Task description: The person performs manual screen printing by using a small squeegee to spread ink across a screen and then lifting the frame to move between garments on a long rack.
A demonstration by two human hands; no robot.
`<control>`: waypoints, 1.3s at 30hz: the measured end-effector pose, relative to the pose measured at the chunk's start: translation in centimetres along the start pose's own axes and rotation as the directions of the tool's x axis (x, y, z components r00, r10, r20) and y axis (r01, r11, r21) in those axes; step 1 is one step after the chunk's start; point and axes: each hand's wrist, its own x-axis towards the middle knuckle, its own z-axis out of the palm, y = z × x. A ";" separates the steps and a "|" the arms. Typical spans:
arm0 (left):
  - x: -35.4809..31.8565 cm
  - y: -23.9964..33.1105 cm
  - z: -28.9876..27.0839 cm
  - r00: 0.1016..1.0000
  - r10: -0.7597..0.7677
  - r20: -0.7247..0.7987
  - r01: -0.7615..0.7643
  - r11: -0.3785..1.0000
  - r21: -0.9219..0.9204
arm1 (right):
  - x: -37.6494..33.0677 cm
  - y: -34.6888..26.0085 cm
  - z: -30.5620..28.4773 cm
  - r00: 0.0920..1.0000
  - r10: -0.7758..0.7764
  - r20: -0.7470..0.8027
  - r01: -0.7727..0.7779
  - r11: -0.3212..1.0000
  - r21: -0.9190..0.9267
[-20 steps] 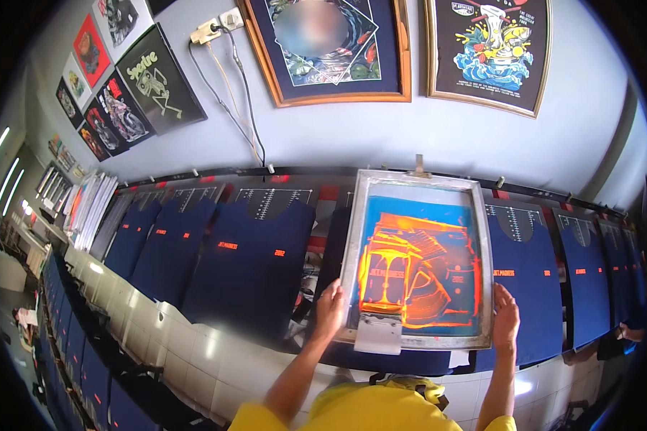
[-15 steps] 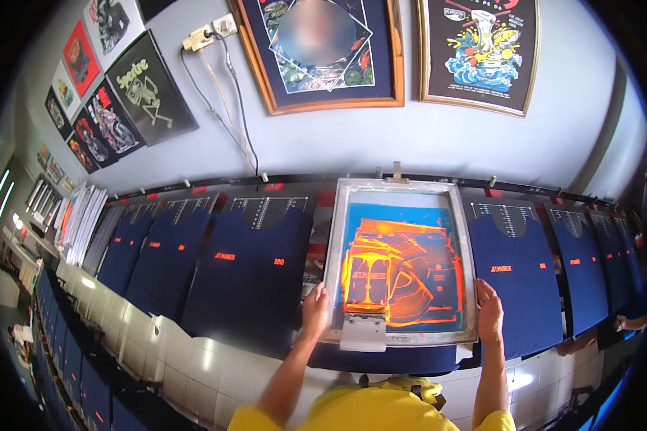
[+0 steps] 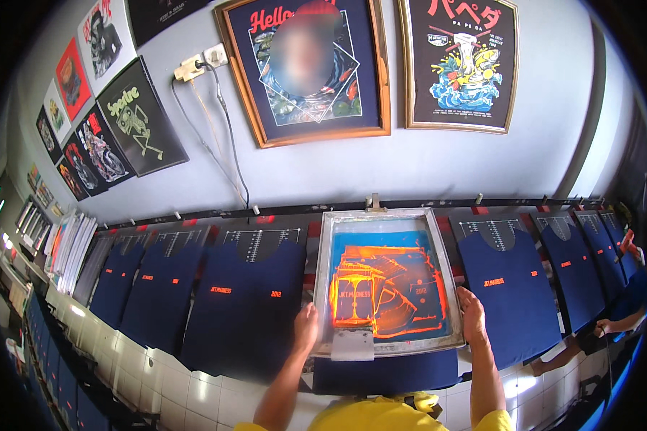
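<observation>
Head view shows our two hands on the printing screen (image 3: 384, 284), which sits lower centre of the frame. Against the earlier frames, the screen lies a little further left in the picture and the framed posters on the wall have come fuller into view at the top; our hands keep the same places on the frame's two sides. Our left hand (image 3: 306, 327) is clamped on the left rail near its lower corner, fingers wrapped over the metal edge. Our right hand (image 3: 471, 314) grips the right rail in like manner, fingers closed on it.

The screen rests over a dark blue shirt (image 3: 385, 372), whose hem shows below the frame's near edge. Just left lies another printed shirt (image 3: 248, 309), close to the left rail with only a narrow gap; just right lies a further one (image 3: 512, 287), near our right hand. Below, the tiled table (image 3: 187, 391) edge runs open toward us.

The screen's long axis runs from us toward the wall (image 3: 410, 169), the orange-inked mesh facing up, a grey squeegee (image 3: 352, 343) at its near end.
</observation>
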 end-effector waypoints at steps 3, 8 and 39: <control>0.0 0.4 0.1 1.000 0.009 0.016 -0.009 1.000 0.013 | 0.2 -0.5 0.4 1.000 -0.007 0.000 0.007 1.000 0.016; 0.2 -1.7 0.0 1.000 0.005 -0.018 -0.006 0.999 -0.050 | 0.0 -0.3 0.9 1.000 -0.013 -0.024 0.016 0.994 0.107; -12.3 2.6 -4.2 0.953 0.276 -0.124 -0.294 0.942 -0.162 | -10.4 0.5 18.2 0.599 -0.212 0.772 0.799 0.226 -0.558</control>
